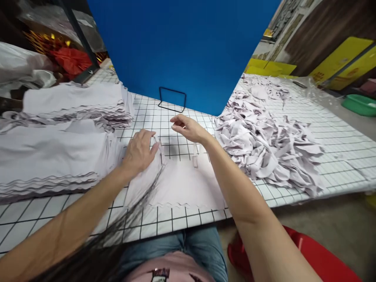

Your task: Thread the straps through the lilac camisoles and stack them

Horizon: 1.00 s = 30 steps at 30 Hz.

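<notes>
The cloth (183, 188), pale with a wavy near edge, lies flat on the checked table (346, 154), right before the person; take it as the clock's centre, with twelve pointing away from the body. At ten, the left hand (141, 150) rests over the cloth's far left corner, thumb spread from the fingers — whether it grips the fabric cannot be told. At twelve, the right hand (189, 128) hovers past the far edge, fingers together and lightly curled, a narrow gap between them and the thumb.

Two folded stacks sit to the left: the near stack (49, 152) at nine, the far stack (73, 98) at ten. A loose heap (264, 145) of similar fabric sprawls at two. Beyond the right hand, also at twelve, a black wire loop (172, 99) shows against the lower edge of a blue board (185, 47). Something red (317, 254) — partly hidden by the right arm — stands below the table at four.
</notes>
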### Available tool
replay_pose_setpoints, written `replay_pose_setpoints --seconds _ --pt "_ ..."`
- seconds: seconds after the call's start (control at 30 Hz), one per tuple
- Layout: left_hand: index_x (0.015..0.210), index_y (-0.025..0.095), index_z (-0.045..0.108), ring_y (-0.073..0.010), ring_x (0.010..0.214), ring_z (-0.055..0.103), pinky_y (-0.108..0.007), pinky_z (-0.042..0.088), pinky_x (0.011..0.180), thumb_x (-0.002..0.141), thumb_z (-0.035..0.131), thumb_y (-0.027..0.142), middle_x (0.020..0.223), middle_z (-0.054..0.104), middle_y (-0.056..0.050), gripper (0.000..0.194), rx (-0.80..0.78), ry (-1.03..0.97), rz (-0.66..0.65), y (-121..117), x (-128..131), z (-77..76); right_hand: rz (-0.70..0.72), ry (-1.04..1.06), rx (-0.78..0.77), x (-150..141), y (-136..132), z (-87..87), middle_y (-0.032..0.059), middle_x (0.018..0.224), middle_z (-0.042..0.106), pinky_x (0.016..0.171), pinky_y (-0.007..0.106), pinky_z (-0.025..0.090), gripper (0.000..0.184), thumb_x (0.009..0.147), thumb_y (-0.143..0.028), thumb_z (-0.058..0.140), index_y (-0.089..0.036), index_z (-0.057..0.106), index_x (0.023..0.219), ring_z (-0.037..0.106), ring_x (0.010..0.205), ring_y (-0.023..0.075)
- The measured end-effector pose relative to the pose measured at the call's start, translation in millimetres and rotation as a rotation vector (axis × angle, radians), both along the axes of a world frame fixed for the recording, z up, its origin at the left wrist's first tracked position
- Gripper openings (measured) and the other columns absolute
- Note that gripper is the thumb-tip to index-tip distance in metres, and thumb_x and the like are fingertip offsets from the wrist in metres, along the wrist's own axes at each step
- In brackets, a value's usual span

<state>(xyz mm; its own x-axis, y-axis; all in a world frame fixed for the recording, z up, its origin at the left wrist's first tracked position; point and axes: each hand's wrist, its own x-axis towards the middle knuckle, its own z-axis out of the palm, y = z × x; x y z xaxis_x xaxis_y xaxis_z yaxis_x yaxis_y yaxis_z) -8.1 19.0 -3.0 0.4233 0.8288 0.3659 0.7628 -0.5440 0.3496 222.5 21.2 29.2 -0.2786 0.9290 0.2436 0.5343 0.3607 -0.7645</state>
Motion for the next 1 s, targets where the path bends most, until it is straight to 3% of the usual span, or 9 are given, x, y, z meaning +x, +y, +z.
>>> replay_pose_setpoints --seconds 0.13,0.23,0.3,0.43,0.6,0.7,0.8,0.9,1.0 --pt "0.145 0.02 0.039 -0.0294 0.141 0.035 -0.048 0.032 0.114 0.098 0.036 0.043 0.149 0.045 -0.01 0.053 0.068 0.152 -0.344 -42.9 -22.3 -25.4 -0.099 -0.4 0.126 5.9 -103.3 -1.2 0.0139 0.142 0.049 0.107 0.05 0.038 0.048 0.098 -0.046 0.045 -0.02 0.046 0.138 0.045 0.131 0.0277" --pt "0.15 0.024 0.034 -0.0294 0.146 0.029 -0.048 0.029 0.117 0.098 0.034 0.047 0.154 0.039 -0.007 0.057 0.062 0.223 -0.397 -49.1 -36.3 -49.6 -0.114 -0.597 0.042 3.8 -170.3 -31.3 0.0107 0.154 0.036 0.114 0.054 0.027 0.055 0.099 -0.052 0.04 -0.025 0.038 0.146 0.028 0.144 0.0291" --pt "0.15 0.027 0.035 -0.0312 0.146 0.029 -0.05 0.028 0.118 0.096 0.036 0.05 0.155 0.038 -0.007 0.059 0.075 0.223 -0.399 -43.8 -39.1 -61.1 -0.168 -0.644 0.012 10.3 -191.2 -46.5 0.0087 0.156 0.033 0.116 0.053 0.024 0.054 0.099 -0.052 0.037 -0.028 0.036 0.148 0.023 0.146 0.0278" --pt "0.143 0.026 0.045 -0.0359 0.143 0.032 -0.054 0.032 0.115 0.092 0.039 0.052 0.152 0.042 -0.01 0.057 0.098 0.15 -0.381 -40.2 -30.7 -61.0 -0.55 -0.673 0.097 48.7 -189.9 -46.9 0.0094 0.153 0.035 0.113 0.054 0.022 0.05 0.096 -0.043 0.048 -0.028 0.041 0.144 0.022 0.144 0.0307" --pt "0.124 0.023 0.061 -0.0376 0.142 0.032 -0.059 0.034 0.111 0.092 0.044 0.045 0.145 0.05 -0.012 0.043 0.123 0.044 -0.396 -61.2 1.2 -25.9 -0.945 -0.719 0.027 98.8 -162.7 -35.3 0.0169 0.13 0.053 0.102 0.059 0.026 0.038 0.088 -0.03 0.058 -0.021 0.058 0.125 0.037 0.126 0.0371" --pt "0.114 0.019 0.065 -0.0366 0.139 0.035 -0.058 0.034 0.11 0.092 0.044 0.041 0.139 0.054 -0.014 0.038 0.079 0.014 -0.477 -68.9 28.5 -3.0 -0.958 -0.705 -0.019 105.9 -149.3 -25.9 0.017 0.111 0.061 0.099 0.061 0.027 0.019 0.088 -0.031 0.058 -0.019 0.068 0.097 0.042 0.117 0.0375" --pt "0.106 0.018 0.067 -0.034 0.132 0.043 -0.054 0.038 0.107 0.092 0.045 0.041 0.132 0.058 -0.014 0.035 -0.045 -0.031 -0.564 -71.7 53.3 13.8 -0.903 -0.554 -0.048 98.2 -150.1 -6.7 0.013 0.092 0.063 0.093 0.056 0.035 0.02 0.087 -0.033 0.06 -0.018 0.064 0.074 0.049 0.106 0.0336" --pt "0.109 0.019 0.065 -0.0306 0.124 0.05 -0.048 0.041 0.104 0.092 0.046 0.043 0.127 0.06 -0.013 0.034 -0.205 -0.093 -0.613 -76.9 72.8 24.4 -0.678 -0.184 -0.103 83.7 -165.0 19.5 0.0062 0.08 0.059 0.073 0.039 0.046 0.027 0.088 -0.042 0.059 -0.019 0.06 0.074 0.055 0.081 0.0216" --pt "0.13 0.02 0.053 -0.0312 0.126 0.048 -0.048 0.042 0.103 0.087 0.055 0.048 0.135 0.053 -0.013 0.051 -0.312 -0.206 -0.627 -85.6 90.5 30.7 -0.504 0.139 -0.036 65.7 -180.7 46.5 0.0026 0.08 0.055 0.059 0.029 0.045 0.028 0.091 -0.049 0.055 -0.021 0.056 0.083 0.051 0.067 0.0133"
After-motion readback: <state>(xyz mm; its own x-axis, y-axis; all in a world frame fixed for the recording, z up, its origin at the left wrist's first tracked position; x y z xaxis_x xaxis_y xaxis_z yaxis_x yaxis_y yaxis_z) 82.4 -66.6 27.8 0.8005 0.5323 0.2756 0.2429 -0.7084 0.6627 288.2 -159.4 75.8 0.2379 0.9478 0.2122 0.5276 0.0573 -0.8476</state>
